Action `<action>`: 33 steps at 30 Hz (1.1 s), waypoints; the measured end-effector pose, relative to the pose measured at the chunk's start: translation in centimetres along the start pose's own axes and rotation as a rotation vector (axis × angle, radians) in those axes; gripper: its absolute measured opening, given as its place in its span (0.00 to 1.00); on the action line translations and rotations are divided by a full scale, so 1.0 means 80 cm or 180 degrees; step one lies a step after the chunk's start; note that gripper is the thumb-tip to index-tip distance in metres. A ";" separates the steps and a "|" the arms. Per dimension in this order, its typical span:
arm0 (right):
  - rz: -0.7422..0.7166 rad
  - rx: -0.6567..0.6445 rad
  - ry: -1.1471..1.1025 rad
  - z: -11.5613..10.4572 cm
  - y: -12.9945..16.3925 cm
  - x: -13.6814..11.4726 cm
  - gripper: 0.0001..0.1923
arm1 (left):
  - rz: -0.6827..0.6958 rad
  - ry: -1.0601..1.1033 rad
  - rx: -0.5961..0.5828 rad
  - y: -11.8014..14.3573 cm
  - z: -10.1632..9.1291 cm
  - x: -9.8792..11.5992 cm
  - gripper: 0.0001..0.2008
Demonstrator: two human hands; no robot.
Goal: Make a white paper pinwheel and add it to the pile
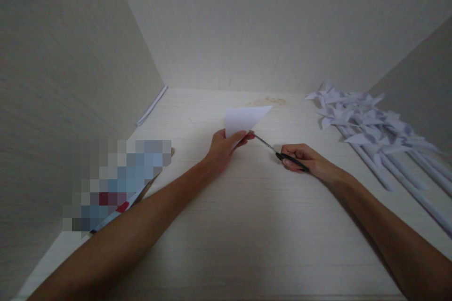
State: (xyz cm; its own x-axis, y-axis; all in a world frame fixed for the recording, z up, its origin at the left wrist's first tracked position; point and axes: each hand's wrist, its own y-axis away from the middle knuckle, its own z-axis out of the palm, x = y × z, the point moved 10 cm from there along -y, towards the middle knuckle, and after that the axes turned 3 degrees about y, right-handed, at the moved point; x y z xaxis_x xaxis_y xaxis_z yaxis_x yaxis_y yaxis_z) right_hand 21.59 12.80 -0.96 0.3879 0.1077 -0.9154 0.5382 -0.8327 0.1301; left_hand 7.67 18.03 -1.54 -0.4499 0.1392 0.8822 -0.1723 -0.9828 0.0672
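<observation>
A white piece of paper (245, 117), pointed at its upper right, is pinched in my left hand (226, 146) near the middle of the surface. My right hand (298, 157) is closed round the black handles of a pair of scissors (265, 143). Their metal blades reach leftward, and the tips are at the paper's lower edge beside my left fingers. Whether the blades touch the paper I cannot tell.
Several white paper pinwheels (367, 120) with rolled paper sticks (406, 169) lie piled on the right. A thin paper roll (151, 106) rests along the left wall. A blurred-out object (130, 186) is by my left forearm. Walls enclose the white surface (226, 225).
</observation>
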 end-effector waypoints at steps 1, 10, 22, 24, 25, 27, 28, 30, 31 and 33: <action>-0.0009 -0.0015 -0.0005 0.000 0.000 0.001 0.18 | -0.0003 -0.0019 0.0000 0.000 0.000 0.000 0.06; -0.0108 -0.0068 -0.0044 0.001 0.001 -0.004 0.19 | 0.0006 -0.0063 -0.0041 0.001 0.000 0.000 0.08; -0.0105 -0.0160 -0.0208 0.003 0.001 -0.005 0.19 | -0.0045 -0.0117 -0.0081 0.002 0.002 0.001 0.09; -0.0111 -0.0163 -0.0165 0.003 0.001 -0.006 0.20 | -0.0049 -0.0097 -0.0070 0.002 0.002 0.001 0.09; -0.0108 -0.0157 -0.0136 0.003 0.001 -0.007 0.21 | -0.0046 -0.0082 -0.0077 0.002 0.002 0.001 0.08; -0.0091 -0.0125 -0.0085 0.002 0.001 -0.007 0.21 | -0.0030 -0.0051 -0.0107 0.002 0.003 0.001 0.08; -0.0080 -0.0112 -0.0069 0.002 0.001 -0.007 0.21 | -0.0021 -0.0039 -0.0122 0.002 0.004 0.002 0.07; -0.0090 -0.0108 -0.0063 0.001 0.001 -0.006 0.20 | -0.0013 -0.0029 -0.0143 0.002 0.005 0.001 0.07; -0.0094 -0.0120 -0.0065 0.002 0.001 -0.005 0.20 | -0.0012 -0.0027 -0.0146 0.002 0.005 0.001 0.07; -0.0102 -0.0130 -0.0055 0.002 0.001 -0.004 0.20 | -0.0017 -0.0016 -0.0131 0.002 0.004 0.000 0.07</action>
State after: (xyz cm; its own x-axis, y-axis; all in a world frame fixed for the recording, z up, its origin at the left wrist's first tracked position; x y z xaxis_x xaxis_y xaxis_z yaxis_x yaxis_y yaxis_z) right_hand 21.41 12.64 -0.72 0.3573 0.1242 -0.9257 0.5804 -0.8060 0.1159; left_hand 7.94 17.83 -1.36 -0.4446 0.1438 0.8841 -0.2106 -0.9761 0.0529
